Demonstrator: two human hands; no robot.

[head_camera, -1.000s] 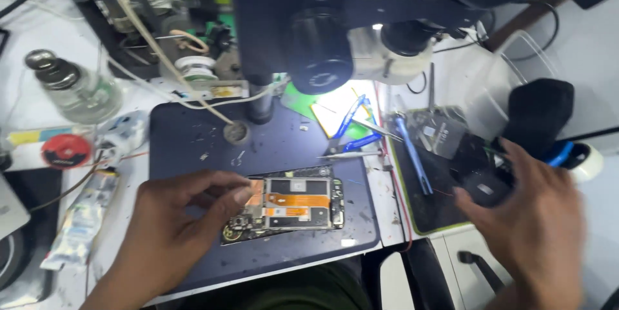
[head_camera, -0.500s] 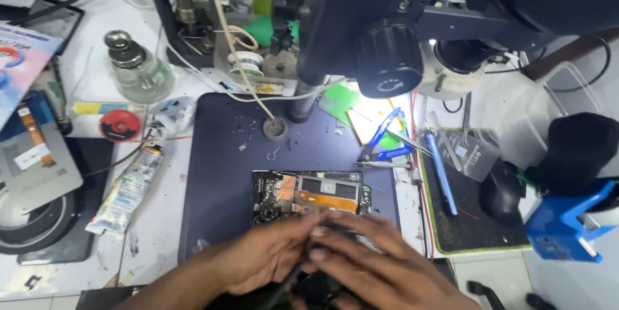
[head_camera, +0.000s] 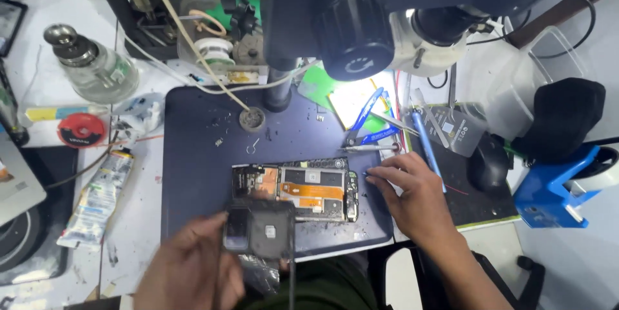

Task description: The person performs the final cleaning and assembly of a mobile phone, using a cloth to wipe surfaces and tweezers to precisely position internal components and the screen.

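An opened phone point(head_camera: 298, 189) with bare circuit board and an orange flex cable lies on the dark blue mat point(head_camera: 200, 155). My left hand point(head_camera: 193, 265) holds a small dark rectangular device point(head_camera: 260, 229) near the mat's front edge, just below the phone's left end. A thin dark cable hangs down from that device. My right hand point(head_camera: 412, 194) rests on the mat at the phone's right end, fingertips touching the mat beside its edge, nothing visibly held.
A microscope head point(head_camera: 361, 33) hangs over the mat's back. Blue-handled pliers point(head_camera: 364, 120), tweezers and a blue tool lie right of it. A glass bottle point(head_camera: 97, 68), red round tin point(head_camera: 80, 131) and glue tube point(head_camera: 97, 197) sit left. A black mouse point(head_camera: 488, 168) and blue tape holder point(head_camera: 554, 187) are right.
Both hands were together at the mat's front edge. Now they have parted: the left holds up the dark device, the right has gone to the phone's right end.
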